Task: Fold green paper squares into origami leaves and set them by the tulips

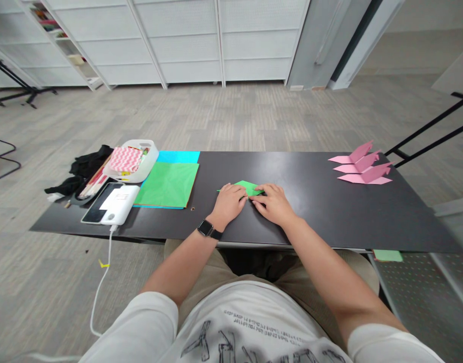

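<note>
Black counter (310, 212) bears three pink origami birds (362, 164) at right; mid-counter, the left hand (228, 201) and right hand (273, 204) grasp folded green paper (248, 187) with bent fingers (270, 189).

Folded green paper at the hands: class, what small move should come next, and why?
Perhaps press down on the folded green paper to sharpen its creases: it sits on the dark table, with the left hand and right hand touching its opposite sides.
</note>
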### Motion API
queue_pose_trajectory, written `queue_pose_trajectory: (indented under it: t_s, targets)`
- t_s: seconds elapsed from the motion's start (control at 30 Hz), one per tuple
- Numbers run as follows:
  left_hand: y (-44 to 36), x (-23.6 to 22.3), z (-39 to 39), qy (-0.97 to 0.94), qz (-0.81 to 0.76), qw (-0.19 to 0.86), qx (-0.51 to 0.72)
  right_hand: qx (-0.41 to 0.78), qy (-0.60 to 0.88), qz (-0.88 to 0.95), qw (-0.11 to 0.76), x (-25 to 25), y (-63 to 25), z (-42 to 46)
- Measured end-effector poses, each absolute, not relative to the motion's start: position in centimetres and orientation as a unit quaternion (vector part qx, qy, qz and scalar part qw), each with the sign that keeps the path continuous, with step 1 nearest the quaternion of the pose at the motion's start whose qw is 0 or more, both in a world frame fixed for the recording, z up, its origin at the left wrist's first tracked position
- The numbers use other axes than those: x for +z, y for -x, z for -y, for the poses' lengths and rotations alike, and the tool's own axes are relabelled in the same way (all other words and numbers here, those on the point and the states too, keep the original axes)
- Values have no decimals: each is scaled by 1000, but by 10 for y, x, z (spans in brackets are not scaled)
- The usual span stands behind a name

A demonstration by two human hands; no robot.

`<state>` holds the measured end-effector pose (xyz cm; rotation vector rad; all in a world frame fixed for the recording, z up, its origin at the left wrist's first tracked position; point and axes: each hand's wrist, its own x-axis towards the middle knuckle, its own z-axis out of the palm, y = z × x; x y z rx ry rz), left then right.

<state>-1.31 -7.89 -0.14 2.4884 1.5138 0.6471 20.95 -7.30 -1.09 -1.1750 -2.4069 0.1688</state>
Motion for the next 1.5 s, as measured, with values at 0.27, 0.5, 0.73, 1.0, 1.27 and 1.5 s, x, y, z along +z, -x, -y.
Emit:
queue_pose_trajectory:
  t_s: [0.27, 0.5, 0.73, 1.0, 1.27, 1.5]
  targets:
    - [13, 0, 79, -824, -515, 89, 217, 45, 491, 836, 241, -11, -224, 67]
    - [13, 1, 80, -822, -521, 95, 209, 41, 554, 792, 254, -18, -238, 60]
    - [14, -3, 78, -822, -518, 96, 219, 47, 581, 766, 270, -22, -246, 56]
    - [13, -1, 80, -820, -518, 100, 221, 65, 560, 761, 322, -20, -247, 55]
    - [14, -3, 80, -820, -516, 98, 228, 41, 558, 792, 246, -25, -240, 57]
    - [16, -2, 81, -822, -512, 105, 227, 41, 559, 787, 257, -26, -246, 57]
